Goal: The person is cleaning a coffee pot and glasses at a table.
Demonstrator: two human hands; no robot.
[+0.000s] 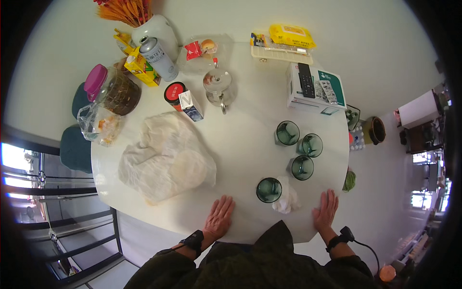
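Note:
My left hand (218, 218) lies palm down on the white table (242, 159), near its front edge, holding nothing. My right hand (326, 209) rests flat on the table's front right part, also with nothing in it. Between the two hands stands a green-tinted drinking glass (269, 190), beside a crumpled white tissue or cloth (287, 198). Farther back are three more such glasses: one (302, 168), another (311, 145) and a third (287, 133). Ahead and left of my left hand sits a whitish plastic bag (169, 159); its contents are unclear.
A glass teapot (218, 85), a red-lidded jar (175, 93) and a small box (191, 106) stand mid-table. At back left are a purple-lidded jar (113, 90), a spray can (158, 59) and a vase (158, 30). A carton (316, 90) bears a remote control (306, 80).

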